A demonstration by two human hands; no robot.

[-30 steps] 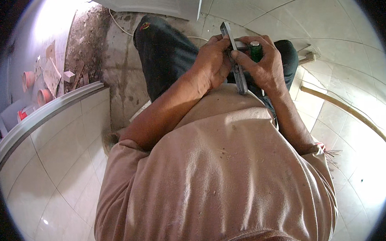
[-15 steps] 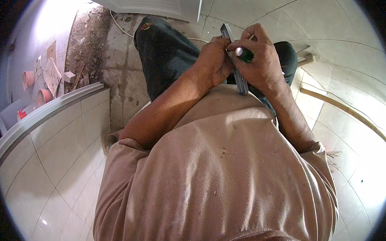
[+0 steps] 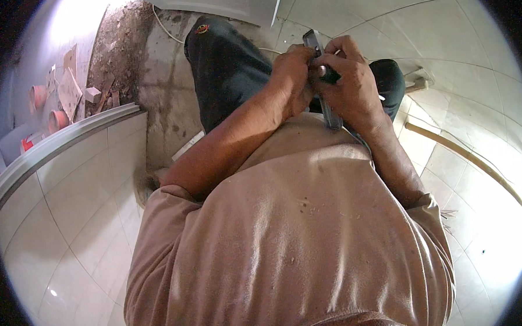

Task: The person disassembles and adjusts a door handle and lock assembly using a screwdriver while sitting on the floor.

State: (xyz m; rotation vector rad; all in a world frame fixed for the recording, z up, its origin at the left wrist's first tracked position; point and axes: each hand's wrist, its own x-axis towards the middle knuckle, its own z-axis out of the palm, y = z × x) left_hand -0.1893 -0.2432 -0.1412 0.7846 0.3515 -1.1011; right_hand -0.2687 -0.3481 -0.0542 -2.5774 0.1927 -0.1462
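Observation:
A long, narrow grey metal piece [image 3: 332, 118] is held lengthwise between my hands, over my lap. My left hand [image 3: 294, 77] is closed around its left side, near the upper part. Closed too, my right hand [image 3: 351, 83] grips what looks like a screwdriver [image 3: 330, 75] with a dark green handle and a pale rounded end. That end points up and left, toward the metal piece. The screwdriver's tip is hidden by my fingers, so I cannot tell where it meets the metal.
My dark trousers [image 3: 227, 65] show at both sides of my hands. A white slatted panel [image 3: 231, 4] stands ahead. At left, a tiled low wall [image 3: 81, 171] borders a strip of rubble [image 3: 119, 52] and orange round pieces [image 3: 58, 120]. A wooden strip [image 3: 464, 152] lies on the right-hand tiles.
The metal piece has shifted slightly right and turned so a broader face shows. The screwdriver handle is now more covered by my right hand. Both hands keep their hold.

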